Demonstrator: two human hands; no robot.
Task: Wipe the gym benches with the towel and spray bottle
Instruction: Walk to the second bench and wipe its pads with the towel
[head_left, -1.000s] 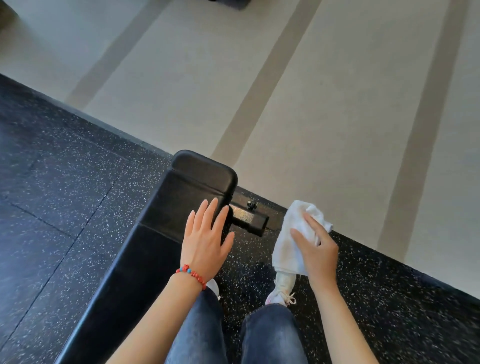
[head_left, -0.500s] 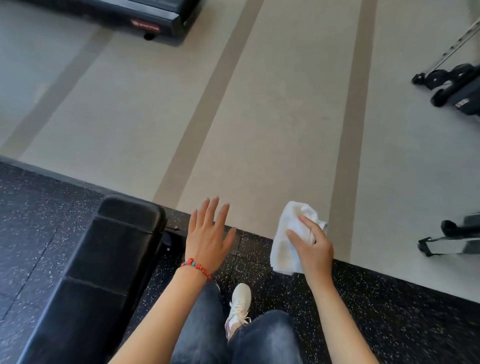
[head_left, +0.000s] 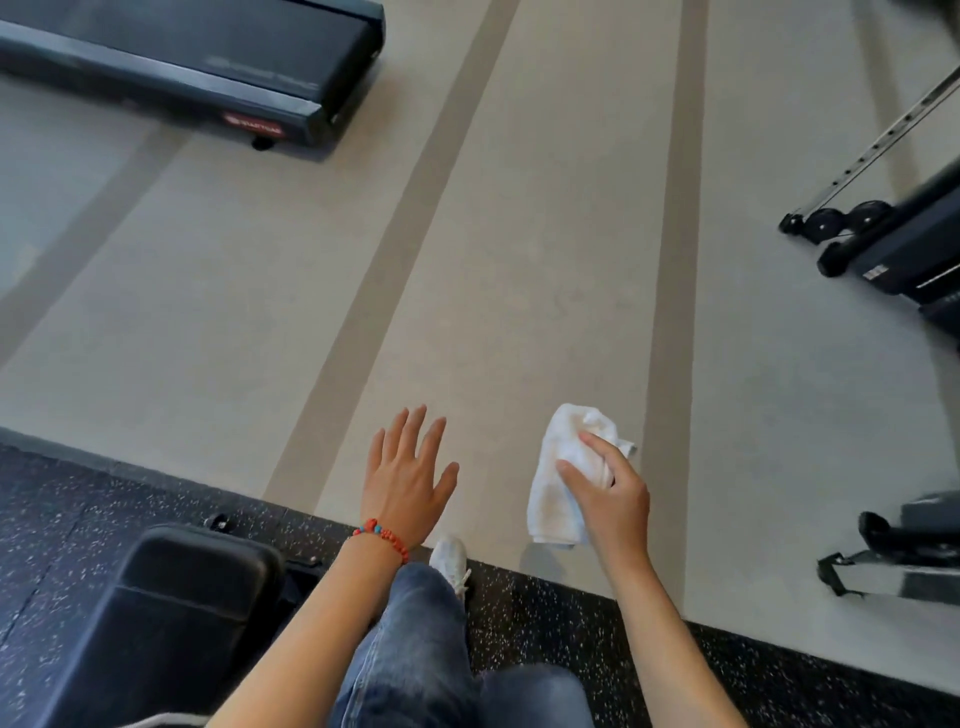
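Observation:
A black padded gym bench (head_left: 171, 613) lies at the lower left on dark speckled rubber flooring. My left hand (head_left: 408, 480) hovers in the air to the right of the bench end, fingers straight and spread, touching nothing; a red bead bracelet circles its wrist. My right hand (head_left: 610, 499) grips a crumpled white towel (head_left: 558, 478), held in the air over the beige floor. No spray bottle is in view. My jeans-clad legs and one white shoe (head_left: 451, 564) show between the arms.
A black treadmill deck (head_left: 208, 67) lies at the top left on the beige striped floor (head_left: 519, 291). Dark wheeled machine bases (head_left: 893, 244) stand at the right edge, another frame (head_left: 898, 551) lower right. The rubber mat's edge runs diagonally under my feet.
My left hand has come off the bench end and now hangs free to its right. The view has swung right and forward, so the bench slid to the lower left and the treadmill appeared.

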